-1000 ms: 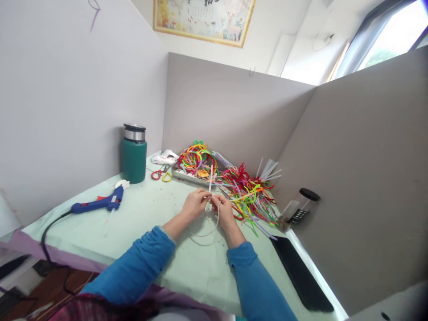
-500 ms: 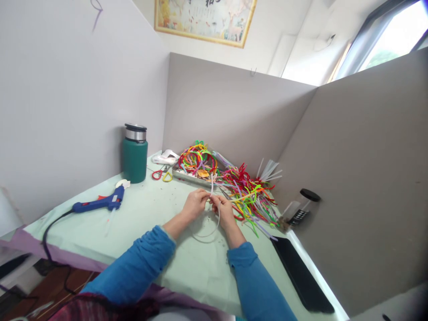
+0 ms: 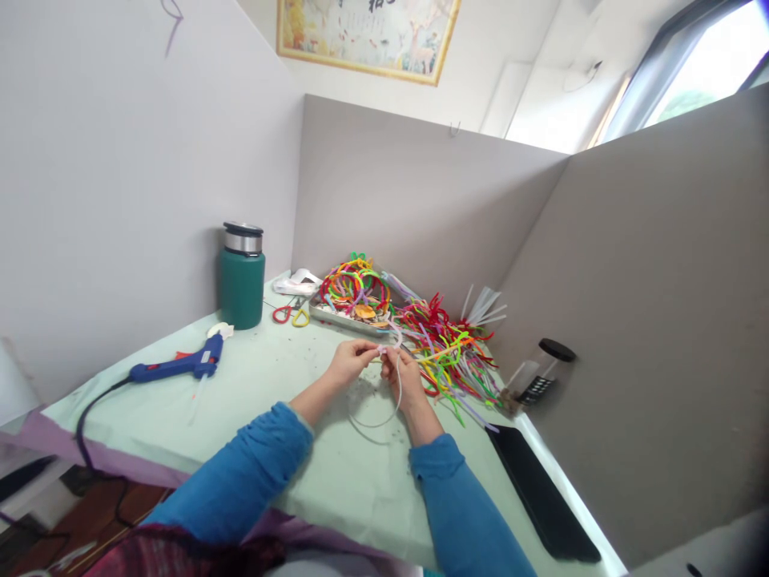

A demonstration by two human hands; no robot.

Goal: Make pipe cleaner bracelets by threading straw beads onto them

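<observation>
Over the middle of the table my left hand pinches a pale pinkish-white pipe cleaner with closed fingertips. My right hand is closed on the same pipe cleaner, its fingertips almost touching the left ones. The free end curves up beyond the fingers. A thin whitish strand hangs from the right fingers in a wide loop above the table. Whether the strand is joined to the pipe cleaner is hidden by the fingers.
Ahead, a tray holds coloured pipe-cleaner rings. Right of it lies a heap of pipe cleaners. On the left are a blue glue gun and a green flask. A black slab and a lidded jar lie right.
The pipe cleaner's free end, upright before, now bends over to the right. My left fingertips have shifted slightly, and the hanging loop has swung a little right.
</observation>
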